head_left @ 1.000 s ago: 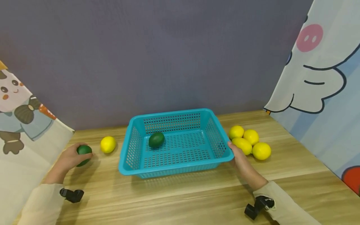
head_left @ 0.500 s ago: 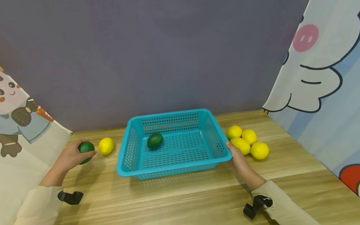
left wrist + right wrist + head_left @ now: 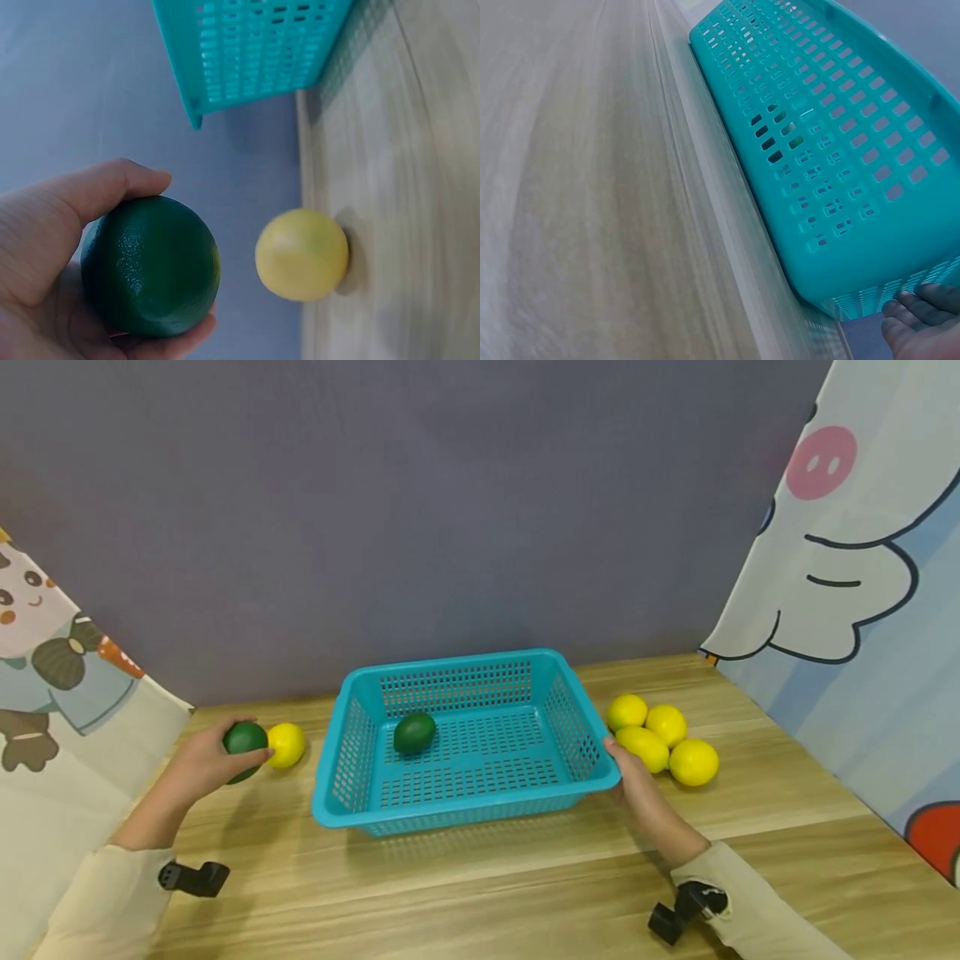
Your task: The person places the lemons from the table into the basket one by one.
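In the head view, my left hand point(image 3: 206, 762) grips a dark green lime point(image 3: 244, 737), held just above the table at the left. The left wrist view shows the glossy lime point(image 3: 154, 266) with thumb and fingers around it. Close to its right lies a yellow lemon point(image 3: 287, 745). My right hand point(image 3: 636, 781) holds the turquoise plastic basket point(image 3: 465, 812) at its right side near the front corner, thumb at the rim. In the right wrist view its fingers point(image 3: 922, 306) lie against the basket's end wall. Another dark green lime point(image 3: 414, 733) sits inside the basket, toward the left.
Several yellow lemons point(image 3: 643, 748) lie clustered right of the basket, beside my right hand. The wooden table point(image 3: 450, 893) ends at a grey wall point(image 3: 465, 510) behind. Cartoon-printed cloths point(image 3: 847, 577) hang at both sides.
My left hand has lifted the lime off the table and carried it rightward and farther back, close to the lemon. The right hand and the basket stay in place.
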Demonstrator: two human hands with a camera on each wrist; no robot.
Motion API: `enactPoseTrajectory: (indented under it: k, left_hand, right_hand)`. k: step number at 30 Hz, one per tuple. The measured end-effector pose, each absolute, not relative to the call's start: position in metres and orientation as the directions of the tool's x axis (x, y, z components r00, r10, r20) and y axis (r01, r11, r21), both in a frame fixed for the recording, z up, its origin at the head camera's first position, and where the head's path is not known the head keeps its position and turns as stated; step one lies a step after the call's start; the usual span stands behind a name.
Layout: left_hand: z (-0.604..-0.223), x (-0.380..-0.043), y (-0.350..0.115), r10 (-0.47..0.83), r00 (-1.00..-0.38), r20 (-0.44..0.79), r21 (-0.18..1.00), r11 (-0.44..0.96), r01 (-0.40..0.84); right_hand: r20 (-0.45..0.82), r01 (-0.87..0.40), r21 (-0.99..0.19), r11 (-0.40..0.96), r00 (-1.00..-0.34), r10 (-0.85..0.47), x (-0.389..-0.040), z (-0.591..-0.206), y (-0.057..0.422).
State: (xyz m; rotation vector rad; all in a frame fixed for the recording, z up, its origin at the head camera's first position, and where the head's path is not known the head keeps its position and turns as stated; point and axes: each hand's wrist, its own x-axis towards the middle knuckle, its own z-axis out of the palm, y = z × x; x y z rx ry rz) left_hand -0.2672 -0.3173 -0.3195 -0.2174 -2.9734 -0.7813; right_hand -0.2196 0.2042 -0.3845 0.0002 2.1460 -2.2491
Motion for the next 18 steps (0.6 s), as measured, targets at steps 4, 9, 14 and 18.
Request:
enactPoseTrajectory:
  k: [4, 9, 14, 18]
  left_hand:
    - [-0.315, -0.268, -0.310, 0.130, -0.987, 0.097, 0.495, 0.854, 0.161]
    - [-0.308, -0.267, -0.302, 0.143, -0.986, 0.088, 0.508, 0.845, 0.168]
    - [-0.300, -0.268, -0.294, 0.155, -0.984, 0.086, 0.528, 0.831, 0.176]
    - [-0.293, -0.268, -0.285, 0.165, -0.983, 0.081, 0.532, 0.827, 0.182]
  right_hand:
    - [-0.018, 0.020, -0.999, -0.050, -0.999, -0.027, -0.219, -0.385, 0.205]
    - [-0.032, 0.033, -0.998, -0.053, -0.999, -0.020, -0.219, -0.385, 0.205]
    - [-0.034, 0.034, -0.997, -0.072, -0.999, -0.003, -0.220, -0.384, 0.204]
    - [-0.024, 0.025, -0.997, -0.067, -1.000, -0.012, -0.220, -0.383, 0.205]
